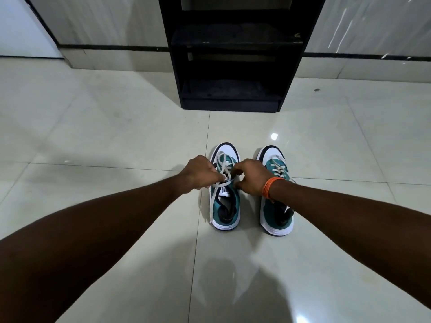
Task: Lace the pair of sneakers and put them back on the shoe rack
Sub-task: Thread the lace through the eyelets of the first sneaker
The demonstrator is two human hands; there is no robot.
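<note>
Two teal and white sneakers stand side by side on the floor, toes pointing at the rack. Over the left sneaker point(225, 213) both hands meet at the tongue. My left hand point(198, 172) pinches one end of its white lace point(224, 167). My right hand point(250, 176), with an orange band at the wrist, grips the other end. A loose lace tail runs down that shoe's left side to the floor. The right sneaker point(277, 215) sits untouched, partly behind my right wrist, its lace threaded through the front eyelets.
A black shoe rack point(233, 66) with bare shelves stands against the wall straight ahead of the shoes. Glossy pale floor tiles point(116, 136) spread on all sides. A small dark speck point(316, 90) lies on the floor at the right of the rack.
</note>
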